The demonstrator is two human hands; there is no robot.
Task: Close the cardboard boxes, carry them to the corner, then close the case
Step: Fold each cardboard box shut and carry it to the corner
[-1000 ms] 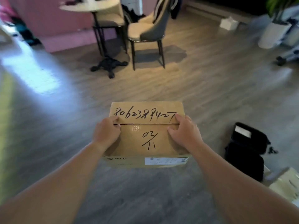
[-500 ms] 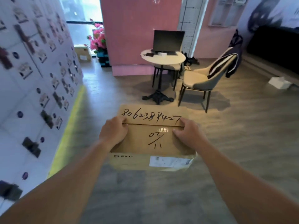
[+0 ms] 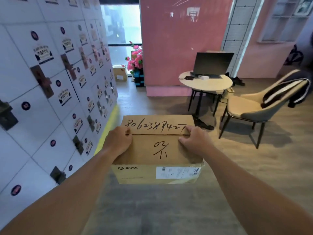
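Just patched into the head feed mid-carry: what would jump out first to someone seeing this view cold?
The closed cardboard box at centre, with a number handwritten across its flaps, held off the floor by the left hand and right hand at the flap seam. To the left runs a white locker wall dotted with stickers. Ahead right stands a round table with a laptop, and a chair beside it.

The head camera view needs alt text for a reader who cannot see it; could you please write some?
Two bare hands, left hand and right hand, grip a closed cardboard box with handwritten numbers, carried above a wood-look floor. White lockers line the left; ahead are a round table with a laptop, a chair and another box by pink flowers.
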